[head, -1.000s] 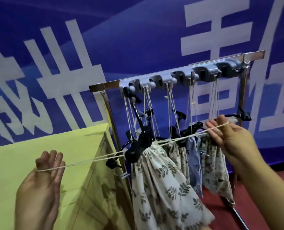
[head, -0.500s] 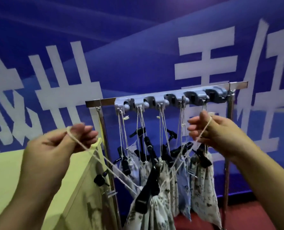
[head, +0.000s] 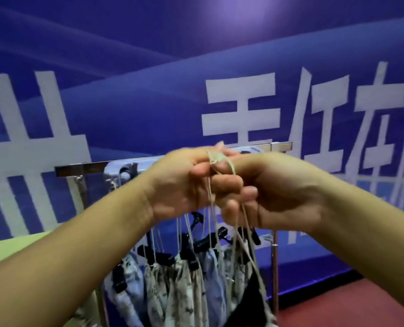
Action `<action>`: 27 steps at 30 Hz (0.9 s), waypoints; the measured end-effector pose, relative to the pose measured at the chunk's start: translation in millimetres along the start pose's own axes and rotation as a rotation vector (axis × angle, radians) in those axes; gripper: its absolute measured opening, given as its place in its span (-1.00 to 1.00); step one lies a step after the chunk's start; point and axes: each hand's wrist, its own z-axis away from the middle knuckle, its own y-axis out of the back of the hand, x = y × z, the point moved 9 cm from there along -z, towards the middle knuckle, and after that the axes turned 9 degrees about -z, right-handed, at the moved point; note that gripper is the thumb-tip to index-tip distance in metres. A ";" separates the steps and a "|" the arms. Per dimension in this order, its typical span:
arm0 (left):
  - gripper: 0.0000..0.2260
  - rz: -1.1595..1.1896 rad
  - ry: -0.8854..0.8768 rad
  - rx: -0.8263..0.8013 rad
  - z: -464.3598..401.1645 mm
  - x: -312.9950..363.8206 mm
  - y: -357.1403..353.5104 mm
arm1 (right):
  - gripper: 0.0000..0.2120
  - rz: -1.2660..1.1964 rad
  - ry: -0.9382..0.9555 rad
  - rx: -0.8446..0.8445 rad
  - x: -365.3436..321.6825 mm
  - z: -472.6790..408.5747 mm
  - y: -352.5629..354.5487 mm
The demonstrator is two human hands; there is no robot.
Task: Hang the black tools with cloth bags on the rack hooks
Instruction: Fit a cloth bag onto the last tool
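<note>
A pale cord (head: 216, 159) is pinched between the left hand (head: 179, 182) and right hand (head: 267, 192), both grips clenched on it before the rack (head: 279, 146). Its black tool (head: 245, 303), seemingly blurred, hangs low beside hung cloth bags (head: 179, 291). The hooks are mostly hidden. Half a second earlier the hands were held apart; a yellow worktop (head: 5, 251) lies left.

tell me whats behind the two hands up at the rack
Behind the left hand and right hand, both gripping the cord, runs the rack bar with one grey hook holder showing. The other hooks are covered.
</note>
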 end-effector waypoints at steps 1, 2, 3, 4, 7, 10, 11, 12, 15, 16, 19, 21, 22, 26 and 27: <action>-0.82 0.002 0.071 -0.088 -6.7 -15.6 -6.8 | -0.87 -0.079 -0.057 0.003 3.0 3.5 12.1; -0.86 -0.033 0.132 -0.126 -13.7 -31.2 -8.9 | -0.85 -0.142 -0.095 0.052 3.7 8.5 32.7; -0.87 -0.113 0.163 -0.160 -20.9 -45.5 -7.0 | -0.82 -0.184 -0.116 0.132 2.8 15.3 56.3; -0.88 -0.172 0.183 -0.190 -27.7 -56.1 -4.9 | -0.78 -0.184 -0.129 0.224 0.9 24.8 81.2; -0.82 -0.247 0.145 -0.293 -42.9 -73.0 -3.9 | -0.81 0.117 -0.144 0.441 -6.0 55.0 140.0; -0.78 -0.329 0.135 -0.232 -72.6 -81.0 -10.4 | -0.81 0.746 -0.052 0.669 -40.2 65.4 179.5; -0.78 -0.365 0.142 -0.164 -86.6 -84.9 -9.7 | -0.81 0.953 -0.004 0.744 -55.8 62.8 187.2; -0.77 -0.395 0.144 -0.091 -102.5 -86.5 -8.8 | -0.81 1.129 0.051 0.813 -71.9 58.2 193.7; -0.75 -0.471 0.122 0.141 -145.5 -81.4 3.9 | -0.77 1.481 0.251 0.953 -107.3 35.4 206.3; -0.75 -0.501 0.100 0.212 -157.9 -76.3 8.3 | -0.78 1.536 0.315 0.999 -116.1 28.6 211.4; -0.75 -0.645 0.025 0.385 -186.8 -61.9 19.6 | -0.81 1.587 0.358 1.106 -131.9 7.2 236.2; -0.76 -0.801 -0.006 0.440 -202.9 -61.9 19.8 | -0.83 1.559 0.319 1.155 -137.0 -6.7 259.1; -0.75 -0.877 -0.010 0.456 -210.9 -65.4 20.4 | -0.83 1.556 0.270 1.171 -137.3 -14.3 270.3; -0.80 -1.032 0.069 0.464 -222.9 -104.0 29.5 | -0.79 1.274 0.207 1.094 -111.6 -28.3 300.8; -0.79 -1.053 0.094 0.451 -225.1 -116.1 31.0 | -0.77 1.122 0.250 1.048 -101.9 -30.1 305.5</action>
